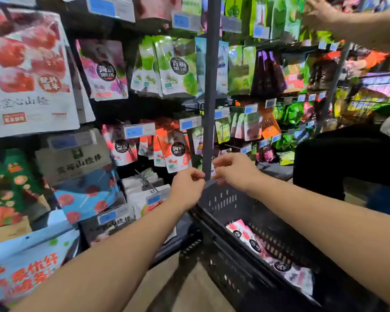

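My left hand [187, 188] and my right hand [234, 171] meet at the far corner of a black plastic basket [214, 212], right in front of a grey upright shelf post [208, 109]. Both have curled fingers. Between them runs a short grey strip [211, 183]; the fingertips of each hand pinch an end of it. I cannot tell whether the strip is part of the basket's rim. Inside the basket lie pink and white snack pouches [250, 239], with more pouches [297, 274] nearer to me.
Hanging snack pouches [176, 68] and blue price tags [140, 131] fill the shelves to the left and ahead. Another person's arm [347, 25] reaches to the top shelf at the right, and their dark clothing [347, 158] is beside the basket. Boxes [79, 167] are stacked at lower left.
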